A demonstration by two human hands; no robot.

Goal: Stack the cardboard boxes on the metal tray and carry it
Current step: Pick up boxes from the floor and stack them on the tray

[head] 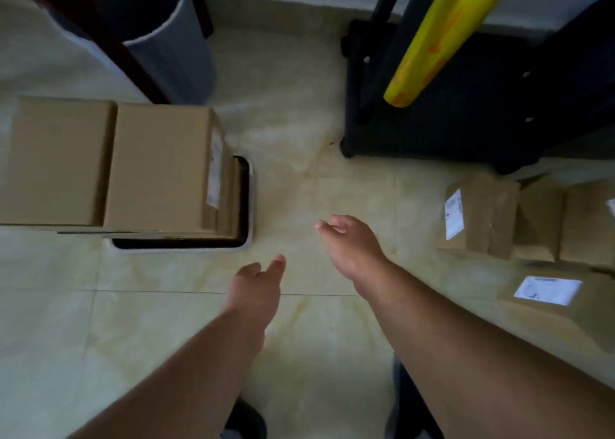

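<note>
Hands hang empty over the pale floor tiles (166, 305): the left hand (256, 288) is loosely spread with fingers pointing toward the metal tray (248, 205), the right hand (352, 245) half-curled around nothing, a little farther from the tray. The tray sits on the floor with its white rim and dark inside showing only at the near corner, because the stacked cardboard boxes (159, 169) cover the rest. Two brown tops lie side by side on the stack, the long axis of each running away from the person, the pair spreading leftward past the picture's edge. Well apart from the tray, beyond the right hand, several loose cardboard boxes (479, 215) with white labels lie on the floor beside a black cart (432, 112).

My guess is another box comes next. Better to grip one by two opposite sides, then set it square with the edges below so nothing overhangs before lifting.
</note>
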